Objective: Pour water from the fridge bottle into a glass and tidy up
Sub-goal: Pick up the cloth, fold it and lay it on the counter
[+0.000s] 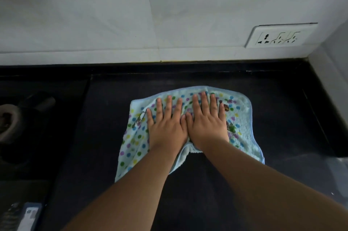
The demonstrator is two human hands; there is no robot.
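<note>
A light blue towel (243, 117) with coloured dots lies spread on the black countertop (216, 183). My left hand (166, 125) lies flat on its left half, fingers straight and spread. Beside it, my right hand (208, 123) presses flat on the towel's middle, fingers straight, thumbs nearly touching. No bottle or glass shows in the head view.
A white tiled wall (131, 14) rises behind the counter, with a socket plate (278, 36) at the right. A gas stove burner (11, 119) sits at the left edge. A blurred object (26, 217) lies at the bottom left, something pale and translucent (337, 170) at the right.
</note>
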